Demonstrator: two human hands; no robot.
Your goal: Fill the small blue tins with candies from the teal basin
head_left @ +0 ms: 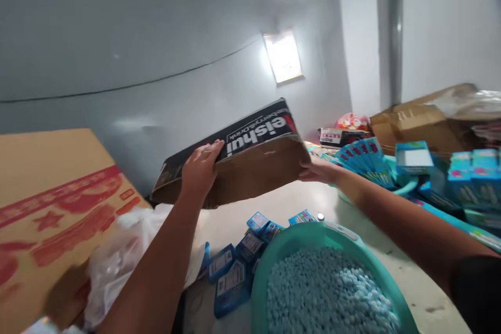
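Observation:
Above the table I hold a shallow cardboard box (258, 167), tilted, with a black printed side carrying white upside-down letters. My left hand (201, 167) is closed on its left part, the fingers lying over the black side. At the right end my right hand (313, 169) grips the box's corner, some of its fingers hidden behind the edge. Below stands a green basin (260, 282) full of small pale-blue pellets (321, 282). Several small blue boxes (230, 276) lie loose beside the basin on its left.
At the left is a large carton (50, 182) with red print, and a white plastic bag (117, 250) beside it. On the right are fanned blue packets (362, 156), more blue boxes (469, 172) and a brown carton (422, 125). A bright lamp (284, 57) hangs at the wall.

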